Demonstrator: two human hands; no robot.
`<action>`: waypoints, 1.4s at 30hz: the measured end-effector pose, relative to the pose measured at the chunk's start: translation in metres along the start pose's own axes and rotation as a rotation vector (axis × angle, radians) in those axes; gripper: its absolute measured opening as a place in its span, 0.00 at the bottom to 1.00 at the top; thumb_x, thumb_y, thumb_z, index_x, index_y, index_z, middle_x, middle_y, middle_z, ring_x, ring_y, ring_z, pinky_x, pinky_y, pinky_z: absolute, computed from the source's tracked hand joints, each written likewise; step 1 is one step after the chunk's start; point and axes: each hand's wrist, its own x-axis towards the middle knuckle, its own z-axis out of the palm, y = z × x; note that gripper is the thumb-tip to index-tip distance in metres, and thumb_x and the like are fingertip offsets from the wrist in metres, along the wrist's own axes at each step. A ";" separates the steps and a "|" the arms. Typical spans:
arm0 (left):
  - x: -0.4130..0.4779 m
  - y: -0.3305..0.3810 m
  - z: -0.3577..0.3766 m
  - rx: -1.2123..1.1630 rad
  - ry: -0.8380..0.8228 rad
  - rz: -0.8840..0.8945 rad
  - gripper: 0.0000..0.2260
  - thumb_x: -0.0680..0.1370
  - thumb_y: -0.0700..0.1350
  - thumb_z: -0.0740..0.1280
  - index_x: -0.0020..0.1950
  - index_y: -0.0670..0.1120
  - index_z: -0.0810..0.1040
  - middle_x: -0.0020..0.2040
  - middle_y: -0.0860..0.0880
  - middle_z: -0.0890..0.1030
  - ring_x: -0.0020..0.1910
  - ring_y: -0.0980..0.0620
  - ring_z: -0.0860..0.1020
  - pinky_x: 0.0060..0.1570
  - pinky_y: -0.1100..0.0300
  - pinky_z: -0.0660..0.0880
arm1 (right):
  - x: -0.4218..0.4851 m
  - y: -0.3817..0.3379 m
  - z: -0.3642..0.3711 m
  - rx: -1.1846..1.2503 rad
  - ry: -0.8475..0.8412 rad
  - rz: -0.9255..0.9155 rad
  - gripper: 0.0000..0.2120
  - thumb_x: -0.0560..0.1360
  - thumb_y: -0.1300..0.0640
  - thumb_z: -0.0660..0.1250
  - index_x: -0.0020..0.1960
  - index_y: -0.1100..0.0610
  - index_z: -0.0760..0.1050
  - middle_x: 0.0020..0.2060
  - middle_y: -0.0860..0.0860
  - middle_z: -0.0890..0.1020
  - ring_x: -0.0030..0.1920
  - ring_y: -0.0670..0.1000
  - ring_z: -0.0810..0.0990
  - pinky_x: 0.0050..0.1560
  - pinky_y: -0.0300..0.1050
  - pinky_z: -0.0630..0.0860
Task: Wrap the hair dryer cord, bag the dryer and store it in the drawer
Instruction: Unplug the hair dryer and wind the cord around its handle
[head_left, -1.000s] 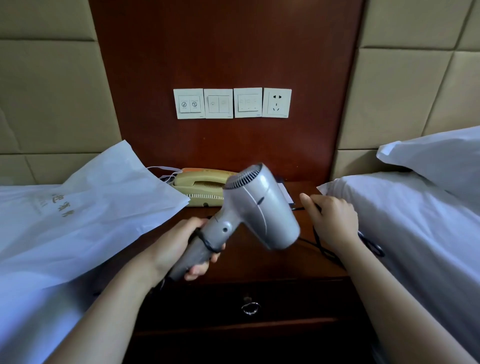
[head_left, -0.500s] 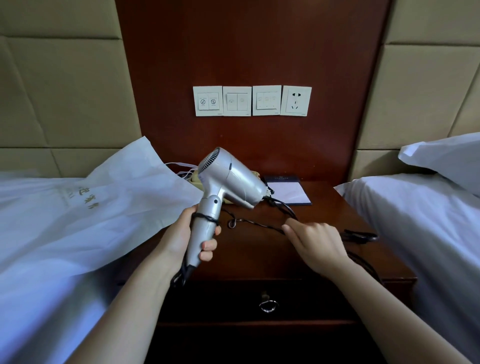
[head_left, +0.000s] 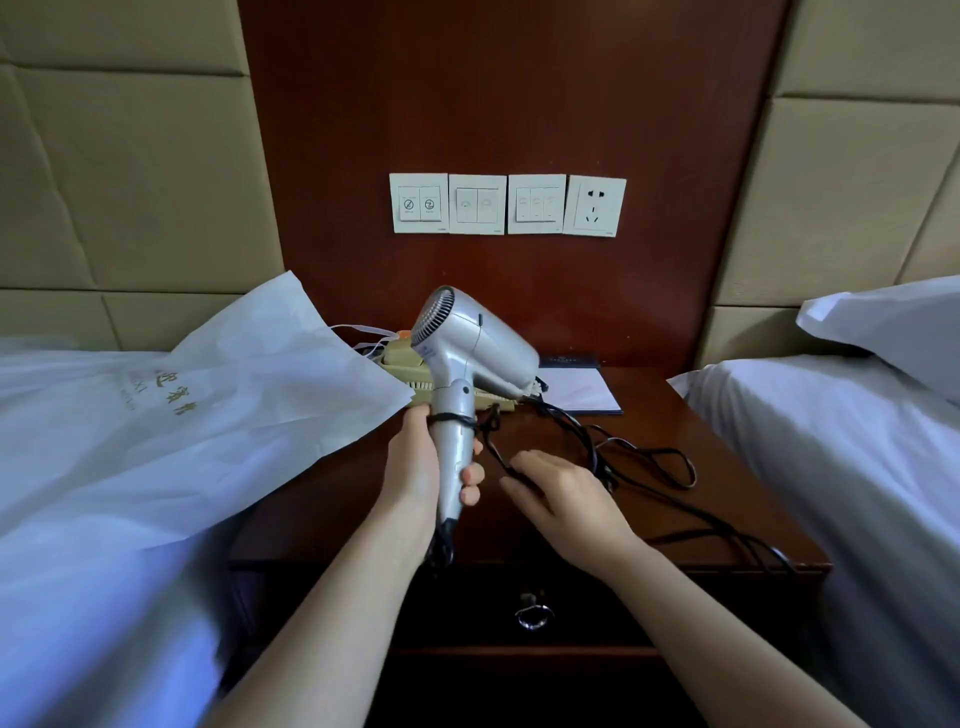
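While the left hand (head_left: 415, 467) clamps the hair dryer (head_left: 472, 348) above the nightstand's (head_left: 727, 509) front edge, the right hand (head_left: 566, 493) meets the cord (head_left: 571, 423), its grip hidden. The bag (head_left: 234, 395) lies across the left edge; drawer (head_left: 623, 608) closed.

Nightstand (head_left: 727, 467): bare wood at centre left and far right. Cord (head_left: 605, 470) loops clutter centre right. Phone (head_left: 400, 358) and notepad (head_left: 587, 389) fill the back. Bag (head_left: 234, 395) overhangs left edge. Drawer (head_left: 519, 587) front exposed, lower centre.
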 end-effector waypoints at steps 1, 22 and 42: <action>0.001 -0.001 0.002 0.042 0.055 0.034 0.16 0.78 0.51 0.54 0.42 0.39 0.71 0.30 0.44 0.69 0.16 0.51 0.65 0.18 0.66 0.61 | -0.001 -0.001 0.000 -0.042 0.030 0.002 0.13 0.78 0.46 0.54 0.43 0.54 0.69 0.36 0.45 0.73 0.39 0.52 0.76 0.34 0.44 0.65; 0.010 0.015 -0.029 0.374 0.432 0.525 0.14 0.76 0.53 0.65 0.39 0.43 0.75 0.31 0.44 0.75 0.22 0.50 0.70 0.21 0.62 0.66 | 0.014 -0.016 -0.053 -0.410 0.172 -0.080 0.22 0.76 0.45 0.54 0.26 0.52 0.59 0.18 0.48 0.64 0.19 0.54 0.67 0.24 0.34 0.44; -0.004 0.013 -0.017 1.059 0.506 0.748 0.14 0.77 0.56 0.61 0.53 0.46 0.71 0.36 0.50 0.76 0.36 0.48 0.74 0.35 0.56 0.67 | 0.012 -0.011 -0.054 -0.565 0.443 0.030 0.18 0.75 0.50 0.57 0.29 0.56 0.67 0.22 0.49 0.71 0.20 0.52 0.71 0.23 0.36 0.48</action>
